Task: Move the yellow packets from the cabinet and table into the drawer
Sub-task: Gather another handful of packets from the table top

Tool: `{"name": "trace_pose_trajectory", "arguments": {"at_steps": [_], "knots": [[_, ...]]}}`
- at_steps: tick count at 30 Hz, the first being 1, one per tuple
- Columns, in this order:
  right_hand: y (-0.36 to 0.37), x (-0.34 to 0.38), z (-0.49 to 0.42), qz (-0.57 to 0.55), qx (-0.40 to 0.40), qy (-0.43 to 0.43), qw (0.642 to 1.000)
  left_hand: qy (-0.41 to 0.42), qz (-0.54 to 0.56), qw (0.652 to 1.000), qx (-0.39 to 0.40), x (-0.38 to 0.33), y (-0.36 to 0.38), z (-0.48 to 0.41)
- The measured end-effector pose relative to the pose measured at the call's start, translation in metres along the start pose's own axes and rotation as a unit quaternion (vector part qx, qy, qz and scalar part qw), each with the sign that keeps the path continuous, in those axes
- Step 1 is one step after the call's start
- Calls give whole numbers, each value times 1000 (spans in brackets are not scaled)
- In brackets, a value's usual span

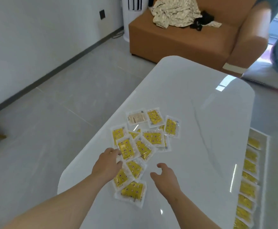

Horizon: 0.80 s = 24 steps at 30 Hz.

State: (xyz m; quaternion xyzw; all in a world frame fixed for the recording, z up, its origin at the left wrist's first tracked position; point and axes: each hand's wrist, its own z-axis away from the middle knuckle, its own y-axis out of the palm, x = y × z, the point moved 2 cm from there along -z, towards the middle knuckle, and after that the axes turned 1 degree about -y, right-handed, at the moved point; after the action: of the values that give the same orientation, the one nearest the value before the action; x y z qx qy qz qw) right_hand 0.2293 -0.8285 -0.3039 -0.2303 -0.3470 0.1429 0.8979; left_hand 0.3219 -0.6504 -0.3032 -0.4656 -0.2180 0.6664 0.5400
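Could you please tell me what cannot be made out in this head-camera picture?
Head view, print on the yellow packets: too small and blurred to read.
Head view, left hand: its back hides the underside of the fingers, so a grip on a packet cannot be told.
Head view, drawer and its packet row: cut off by the bottom edge, so uncountable.
Cabinet: outside the frame.
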Motion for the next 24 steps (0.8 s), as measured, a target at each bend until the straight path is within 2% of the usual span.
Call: {"name": "trace_pose_trajectory", "arguments": {"at_steps": [6, 10, 13, 17, 21, 24], "knots": [[36, 28, -109, 130, -49, 49, 989, 55, -84, 994, 46, 27, 17, -124], [46, 41, -179, 325, -78, 2, 942, 89, -134, 984, 79, 42, 37, -188], [49, 45, -226, 390, -50, -8, 919, 80, -151, 979, 114, 52, 58, -222], [45, 37, -258, 382, 7, 36, 923, 83, -202, 971, 98, 52, 72, -241], [50, 31, -249, 345, -21, 49, 937, 102, -180, 977, 56, 53, 66, -240], [55, 27, -239, 293, -50, 75, 952, 85, -128, 984, 87, 51, 64, -235]]}}
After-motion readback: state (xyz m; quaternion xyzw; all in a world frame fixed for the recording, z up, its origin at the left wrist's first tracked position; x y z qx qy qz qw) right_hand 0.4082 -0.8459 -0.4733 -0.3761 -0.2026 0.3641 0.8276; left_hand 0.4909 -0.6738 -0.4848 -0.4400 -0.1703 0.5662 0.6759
